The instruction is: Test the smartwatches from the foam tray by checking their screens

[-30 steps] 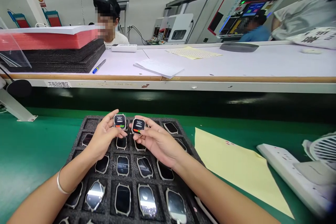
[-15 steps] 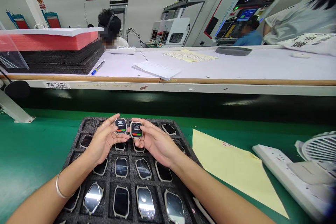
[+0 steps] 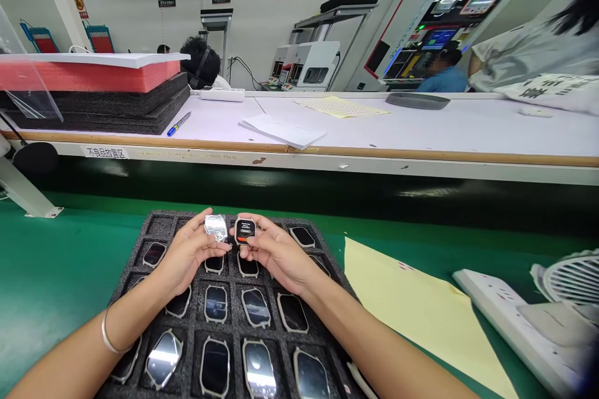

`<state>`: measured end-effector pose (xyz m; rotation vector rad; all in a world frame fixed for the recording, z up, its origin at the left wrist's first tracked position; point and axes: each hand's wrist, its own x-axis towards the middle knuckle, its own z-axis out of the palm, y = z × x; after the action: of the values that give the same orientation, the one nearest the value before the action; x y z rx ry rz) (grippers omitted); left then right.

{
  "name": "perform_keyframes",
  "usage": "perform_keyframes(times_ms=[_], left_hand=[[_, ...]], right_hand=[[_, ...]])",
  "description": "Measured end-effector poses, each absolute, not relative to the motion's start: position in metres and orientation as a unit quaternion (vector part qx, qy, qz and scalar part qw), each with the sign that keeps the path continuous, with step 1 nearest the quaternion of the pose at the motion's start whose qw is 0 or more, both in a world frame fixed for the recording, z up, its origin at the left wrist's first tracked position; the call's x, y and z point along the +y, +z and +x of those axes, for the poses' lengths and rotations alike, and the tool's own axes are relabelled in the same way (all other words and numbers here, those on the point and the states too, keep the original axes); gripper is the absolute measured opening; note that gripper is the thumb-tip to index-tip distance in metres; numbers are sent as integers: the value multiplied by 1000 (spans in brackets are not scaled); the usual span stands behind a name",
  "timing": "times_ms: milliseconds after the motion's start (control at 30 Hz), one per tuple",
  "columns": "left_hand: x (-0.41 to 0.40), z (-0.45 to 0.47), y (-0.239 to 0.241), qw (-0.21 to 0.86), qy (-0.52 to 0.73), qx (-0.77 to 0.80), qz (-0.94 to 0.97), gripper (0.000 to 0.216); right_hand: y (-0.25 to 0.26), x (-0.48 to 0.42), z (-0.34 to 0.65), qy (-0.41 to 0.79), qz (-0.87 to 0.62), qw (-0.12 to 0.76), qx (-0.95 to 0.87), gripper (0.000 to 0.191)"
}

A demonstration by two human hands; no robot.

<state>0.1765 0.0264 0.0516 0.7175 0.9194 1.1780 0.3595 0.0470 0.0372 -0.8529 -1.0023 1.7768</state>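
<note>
My left hand [image 3: 189,252] is closed around a smartwatch body [image 3: 216,227], whose face looks silvery white with glare. Right beside it, my right hand [image 3: 278,255] grips a second watch body [image 3: 245,231]; its lit screen shows white text and a red-orange strip, and my thumb lies on its lower edge. Both are strapless with pale metal frames, held over the far part of a black foam tray [image 3: 193,343]. In the tray's square pockets lie several more watch bodies, such as a dark-faced one [image 3: 215,366] near the front. My hands and forearms cover some pockets.
To the right of the tray lie a yellow paper sheet [image 3: 412,312], a white power strip [image 3: 496,305] and a small white fan [image 3: 571,277]. A raised shelf [image 3: 421,137] carries papers [image 3: 283,129], a pen [image 3: 179,124] and stacked foam [image 3: 116,103]. Other people sit beyond it.
The left watch's face has gone from a lit text screen to a silvery glare. My right thumb has moved down over the right watch's screen. The view has shifted slightly.
</note>
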Motion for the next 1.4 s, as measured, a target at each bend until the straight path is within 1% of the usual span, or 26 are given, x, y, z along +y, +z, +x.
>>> perform_keyframes(times_ms=[100,233,433,867,1100,1400], left_hand=[[27,177,50,673,520,411,329,72],[27,177,49,670,514,411,343,70],[26,179,50,664,509,414,359,76],[24,180,51,672,506,428,331,69],[24,177,47,686,510,433,285,65],[25,176,41,690,506,430,289,59]], right_hand=[[37,47,359,738,-345,430,-389,45],[37,46,358,757,-346,419,-363,45],[38,44,357,747,-357,422,-369,45],[41,41,357,741,-354,418,-388,54],[40,40,356,736,-381,407,-384,52],[38,41,357,726,-390,400,-400,48]])
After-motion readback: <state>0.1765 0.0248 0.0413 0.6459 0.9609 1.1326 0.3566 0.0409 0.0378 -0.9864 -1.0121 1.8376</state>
